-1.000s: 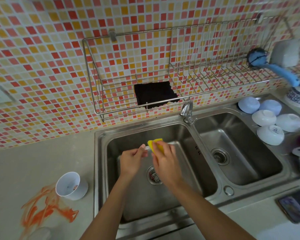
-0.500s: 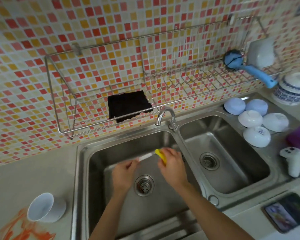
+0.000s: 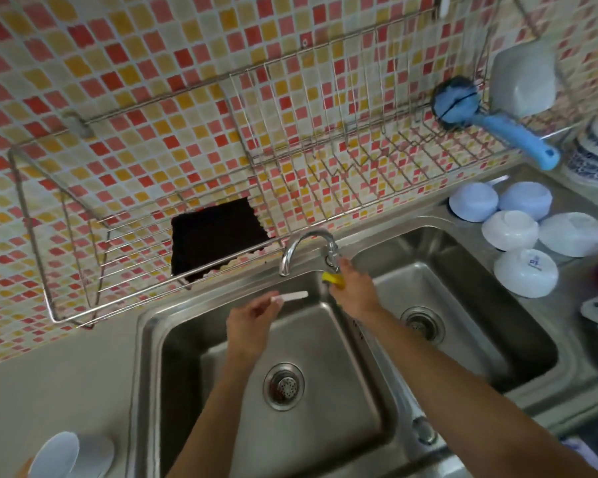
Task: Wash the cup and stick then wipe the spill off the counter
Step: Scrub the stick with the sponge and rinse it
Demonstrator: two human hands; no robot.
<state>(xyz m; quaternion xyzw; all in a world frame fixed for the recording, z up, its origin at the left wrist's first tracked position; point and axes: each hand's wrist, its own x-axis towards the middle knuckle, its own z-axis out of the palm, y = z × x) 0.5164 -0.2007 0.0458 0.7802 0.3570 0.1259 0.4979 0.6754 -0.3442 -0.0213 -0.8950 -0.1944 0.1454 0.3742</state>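
Over the steel sink (image 3: 152, 339), left hand (image 3: 251, 327) pinches the stick (image 3: 290, 297); right hand (image 3: 354, 291) grips a yellow sponge (image 3: 332, 278) at the tap (image 3: 304, 248); cup (image 3: 73, 455) sits on the grey desk (image 3: 49, 391).

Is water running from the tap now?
Off, it seems: no stream shows under the tap, though the right hand touches its end.
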